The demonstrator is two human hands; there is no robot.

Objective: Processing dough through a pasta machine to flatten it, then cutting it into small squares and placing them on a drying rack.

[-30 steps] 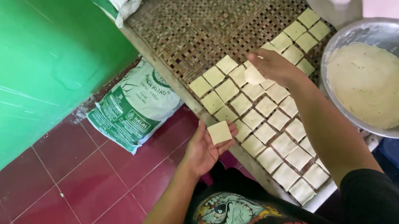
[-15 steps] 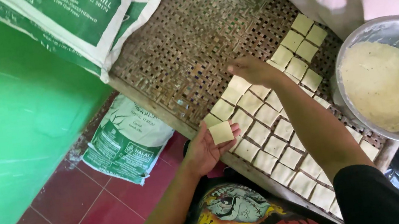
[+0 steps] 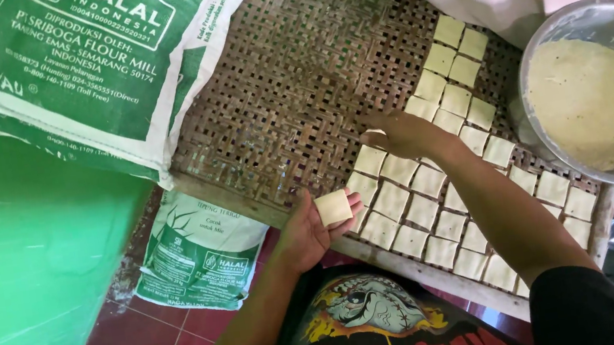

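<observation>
Hands: left hand (image 3: pixel 307 232) still cups a dough square (image 3: pixel 334 208); right hand (image 3: pixel 402 133) has reached farther, fingers spread on the woven tray (image 3: pixel 287 87).

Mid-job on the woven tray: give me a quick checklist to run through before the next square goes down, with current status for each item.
1. Left hand has a dough square ready on its fingers: ok.
2. Right hand is over the woven bamboo tray, at the edge of the laid squares: ok.
3. Bare weave available beside the rows: ok.
4. Laid squares lie flat, side by side: ok.
5. Metal bowl of dough sits off the tray's right end, apart from both hands: ok.
6. Whether the right hand's fingers have let go of a square: cannot tell.
</observation>
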